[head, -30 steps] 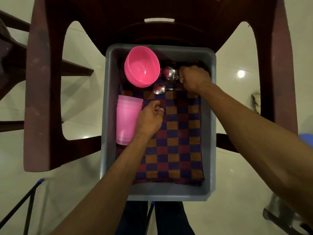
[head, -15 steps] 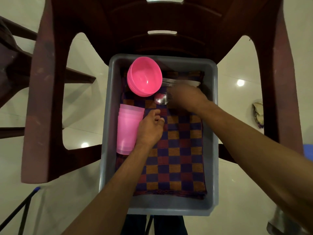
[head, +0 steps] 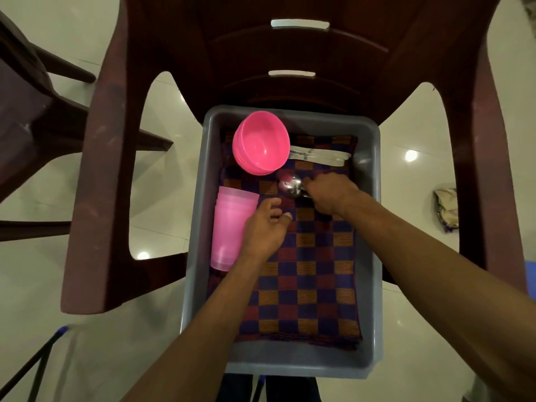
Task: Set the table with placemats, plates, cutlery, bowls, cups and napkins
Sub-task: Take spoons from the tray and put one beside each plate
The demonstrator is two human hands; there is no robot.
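Hands reached into a grey tub (head: 368, 227) set on a maroon plastic chair (head: 290, 53) at the centre of the frame. Right hand (head: 330, 195) grasped the handles of metal spoons (head: 291, 185), their bowls lying just below stacked pink bowls (head: 261, 142) at the tub's upper left. Left hand (head: 266, 227), fingers loosely curled and holding nothing, rested on checked placemats (head: 313, 285) beside stacked pink cups (head: 229, 224). White cutlery (head: 319, 156) lay near the far wall.

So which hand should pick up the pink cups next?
Probably the left hand. It hovers right beside the stacked pink cups and holds nothing, while the right hand is busy gripping the spoons further from them.
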